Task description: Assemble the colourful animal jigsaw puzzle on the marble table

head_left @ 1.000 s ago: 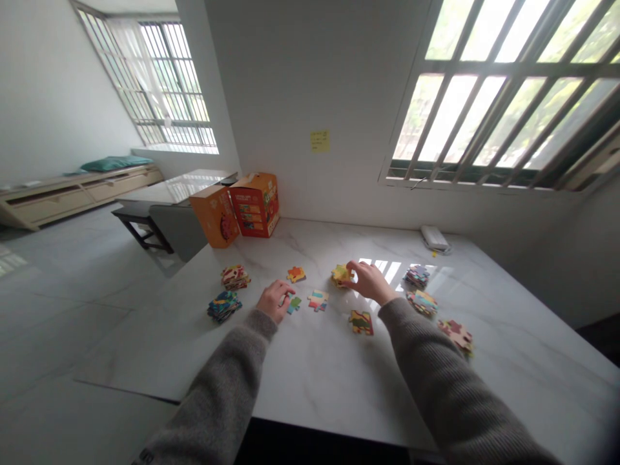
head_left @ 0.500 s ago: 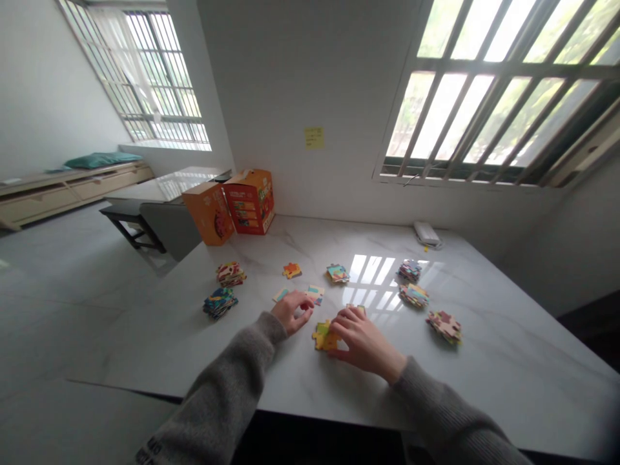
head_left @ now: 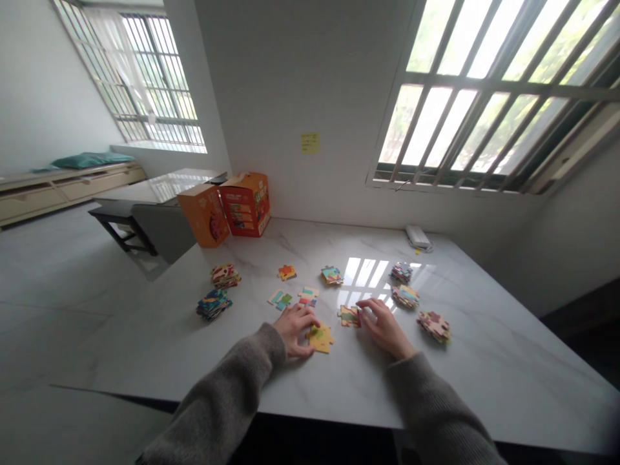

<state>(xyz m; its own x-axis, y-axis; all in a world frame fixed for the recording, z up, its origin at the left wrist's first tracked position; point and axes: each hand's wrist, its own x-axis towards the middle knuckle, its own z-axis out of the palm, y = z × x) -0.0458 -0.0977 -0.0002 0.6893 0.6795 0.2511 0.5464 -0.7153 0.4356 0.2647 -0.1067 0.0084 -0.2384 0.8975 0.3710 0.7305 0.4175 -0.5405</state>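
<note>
Flat on the white marbled table lies a yellow puzzle piece [head_left: 321, 340] with a green patch. My left hand [head_left: 296, 329] grips its left side, thumb below and fingers above. To the right, a cream-and-green puzzle piece [head_left: 347, 316] is held at its right edge by the curled fingertips of my right hand [head_left: 386, 329]. The two pieces lie apart. Just beyond my left hand are a pale puzzle piece with teal and green [head_left: 281, 299] and another with teal and red [head_left: 309, 296]. An orange puzzle piece [head_left: 287, 272] lies farther back.
Stacks of puzzle pieces stand left [head_left: 214, 303], back left [head_left: 225, 276], back middle [head_left: 332, 276] and right [head_left: 434, 326], with two more stacks [head_left: 405, 296] [head_left: 402, 272] behind. Orange boxes [head_left: 245, 203] occupy the back left corner. A white device with a cable [head_left: 418, 238] sits back right.
My left hand has moved towards me and right, onto the yellow piece. My right hand has left that piece and shifted right to the cream-and-green one. The view has tilted slightly.
</note>
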